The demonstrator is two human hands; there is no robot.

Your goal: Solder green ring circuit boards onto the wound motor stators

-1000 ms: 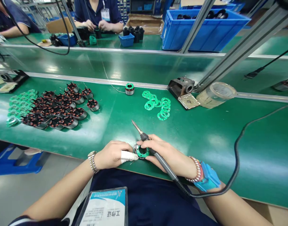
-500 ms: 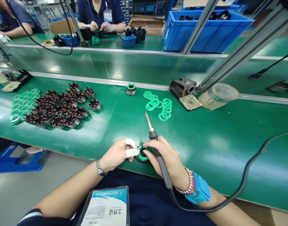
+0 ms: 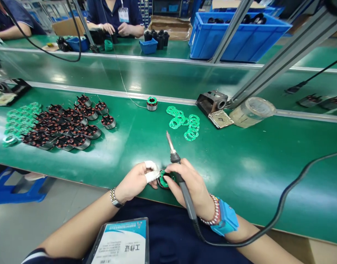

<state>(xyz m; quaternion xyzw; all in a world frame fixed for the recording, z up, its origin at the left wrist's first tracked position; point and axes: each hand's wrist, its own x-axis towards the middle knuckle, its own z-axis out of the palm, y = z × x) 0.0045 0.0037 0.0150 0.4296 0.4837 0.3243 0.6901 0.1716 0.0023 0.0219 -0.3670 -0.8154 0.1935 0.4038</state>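
Note:
At the bench's near edge, a motor stator topped with a green ring circuit board [image 3: 162, 181] sits between my hands. My left hand [image 3: 134, 182], with white covers on thumb and finger, is closed on its left side. My right hand [image 3: 194, 187] grips a soldering iron [image 3: 188, 200], its tip pointing up and away from the board. The thumb and forefinger of that hand also touch the board's right side. Fingers hide part of the stator. Further back stands another stator with a green ring [image 3: 152, 104], the end of a thin solder wire [image 3: 127, 92] beside it.
Loose green ring boards [image 3: 192, 128] lie ahead of my right hand. Several stators [image 3: 72, 121] and a green board stack [image 3: 20, 121] are left. An iron stand [image 3: 212, 102] and a cloudy tub [image 3: 253, 112] stand back right. A co-worker [image 3: 115, 18] sits opposite.
The view has turned slightly right, so the scene sits a little further left. Both hands stay at the stator, and more of the dark pins around its ring board show now.

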